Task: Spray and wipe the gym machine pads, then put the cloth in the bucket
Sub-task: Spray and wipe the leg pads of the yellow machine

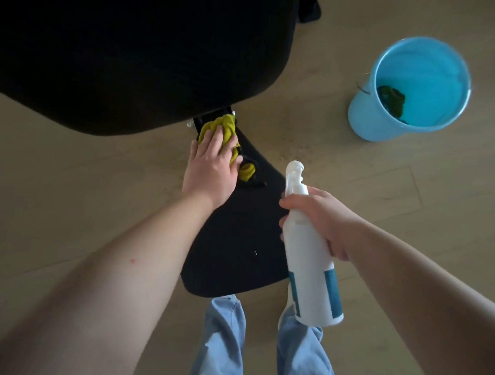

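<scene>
Fingers [219,139] of the left hand [210,167] are lying almost straight and flat on the yellow-green cloth [227,125], pressing it onto the far, narrow end of the black seat pad [237,244], just under the edge of the larger black pad [133,50]. The right hand [322,218] is curling round the neck of the white spray bottle [308,263], holding it over the seat pad's right edge with the nozzle pointing away. Well apart to the right, the light blue bucket [360,119] is standing on the wooden floor [67,176], with a dark crumpled rag [392,100] lying inside.
</scene>
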`<state>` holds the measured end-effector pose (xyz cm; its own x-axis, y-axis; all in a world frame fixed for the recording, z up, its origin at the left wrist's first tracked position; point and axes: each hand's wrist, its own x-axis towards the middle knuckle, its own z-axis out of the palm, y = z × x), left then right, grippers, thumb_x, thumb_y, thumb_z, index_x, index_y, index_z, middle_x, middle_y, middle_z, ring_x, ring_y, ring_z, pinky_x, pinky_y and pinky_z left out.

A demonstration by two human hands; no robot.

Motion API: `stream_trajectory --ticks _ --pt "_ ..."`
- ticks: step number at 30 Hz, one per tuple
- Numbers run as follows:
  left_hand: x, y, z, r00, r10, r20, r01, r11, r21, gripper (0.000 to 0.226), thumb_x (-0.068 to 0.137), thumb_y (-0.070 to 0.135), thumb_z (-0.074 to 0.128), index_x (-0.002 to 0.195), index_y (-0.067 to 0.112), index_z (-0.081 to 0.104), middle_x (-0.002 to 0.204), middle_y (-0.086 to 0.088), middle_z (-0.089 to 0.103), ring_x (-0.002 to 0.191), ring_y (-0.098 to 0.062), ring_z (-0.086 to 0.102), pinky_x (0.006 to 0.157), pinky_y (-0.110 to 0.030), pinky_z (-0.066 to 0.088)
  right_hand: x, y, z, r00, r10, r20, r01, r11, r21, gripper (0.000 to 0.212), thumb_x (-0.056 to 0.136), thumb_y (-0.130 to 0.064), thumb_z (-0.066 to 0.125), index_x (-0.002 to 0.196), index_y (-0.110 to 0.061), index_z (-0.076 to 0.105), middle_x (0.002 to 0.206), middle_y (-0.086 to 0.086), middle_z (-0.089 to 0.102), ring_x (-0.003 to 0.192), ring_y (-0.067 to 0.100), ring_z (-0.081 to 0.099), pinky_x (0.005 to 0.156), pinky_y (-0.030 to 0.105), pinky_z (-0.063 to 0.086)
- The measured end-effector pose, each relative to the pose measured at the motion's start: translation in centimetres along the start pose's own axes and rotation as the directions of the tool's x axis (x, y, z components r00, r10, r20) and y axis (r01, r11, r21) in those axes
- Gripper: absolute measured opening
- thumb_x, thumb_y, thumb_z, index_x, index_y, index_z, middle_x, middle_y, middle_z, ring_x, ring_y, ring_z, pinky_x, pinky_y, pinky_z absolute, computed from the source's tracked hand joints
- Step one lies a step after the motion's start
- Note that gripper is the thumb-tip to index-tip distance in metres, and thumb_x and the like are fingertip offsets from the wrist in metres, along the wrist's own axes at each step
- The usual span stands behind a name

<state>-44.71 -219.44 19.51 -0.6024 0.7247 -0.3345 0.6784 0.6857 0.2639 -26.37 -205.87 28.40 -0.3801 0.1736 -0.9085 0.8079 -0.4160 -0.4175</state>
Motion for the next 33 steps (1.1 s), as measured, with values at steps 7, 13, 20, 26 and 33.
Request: stream_trajectory --ticks 7,13,20,26,33 --pt "-5.7 -2.6 -1.8 0.957 -0.29 0.032 0.272 0.849 -0.453 0.047 0.11 0.042 0.034 0.13 0.008 0.062 0.122 -0.017 0.067 0.116 -0.04 0.061 0.086 -0.036 0.043 -2.3 2.3 1.0 0.97 0.171 0.175 -0.16 0.984 -0.076 0.025 0.096 -0.028 0.072 0.117 -0.022 0.06 0.089 0.016 0.076 0.072 0.032 0.07 0.075 0.048 0.062" --pt "-2.4 -2.1 -1.4 0.995 -0.09 0.046 0.1 0.937 -0.336 0.049 0.111 0.04 0.028 0.156 0.025 0.04 0.168 -0.003 0.027 0.157 -0.028 0.018 0.127 -0.05 0.014 -3.0 4.6 1.4 0.981 0.145 0.127 -0.136 0.988 -0.072 0.023 0.092 -0.029 0.075 0.11 -0.02 0.064 0.088 0.014 0.077 0.073 0.031 0.067 0.08 0.049 0.059" --pt "-4.1 1.5 2.2 1.0 0.024 -0.001 -0.024 0.998 0.063 0.054 0.109 0.043 0.024 0.156 0.023 0.041 0.168 -0.006 0.026 0.155 -0.032 0.021 0.126 -0.053 0.019 -2.8 4.2 -0.2 0.991 0.105 0.078 -0.109 0.993 0.054 0.029 0.095 -0.027 0.072 0.119 -0.018 0.058 0.087 0.017 0.073 0.074 0.033 0.069 0.073 0.049 0.062" --pt "-15.4 4.4 4.9 0.94 0.308 0.15 -0.325 0.94 0.107 0.055 0.106 0.048 0.032 0.152 0.022 0.045 0.163 -0.002 0.038 0.154 -0.025 0.026 0.125 -0.051 0.023 -3.6 3.3 -1.1 0.994 0.084 0.07 -0.091 0.989 0.117 0.031 0.095 -0.025 0.071 0.121 -0.015 0.058 0.086 0.018 0.071 0.075 0.036 0.067 0.077 0.051 0.059" --pt "-10.8 2.8 2.5 0.85 0.421 0.318 -0.501 0.833 0.234 0.078 0.103 0.068 0.019 0.164 0.019 0.012 0.171 -0.008 0.013 0.159 -0.026 0.01 0.126 -0.055 0.018 -3.1 2.8 -0.8 0.991 0.107 0.077 -0.113 0.989 0.092 0.029 0.096 -0.028 0.07 0.122 -0.02 0.058 0.085 0.016 0.072 0.075 0.033 0.067 0.07 0.045 0.06"
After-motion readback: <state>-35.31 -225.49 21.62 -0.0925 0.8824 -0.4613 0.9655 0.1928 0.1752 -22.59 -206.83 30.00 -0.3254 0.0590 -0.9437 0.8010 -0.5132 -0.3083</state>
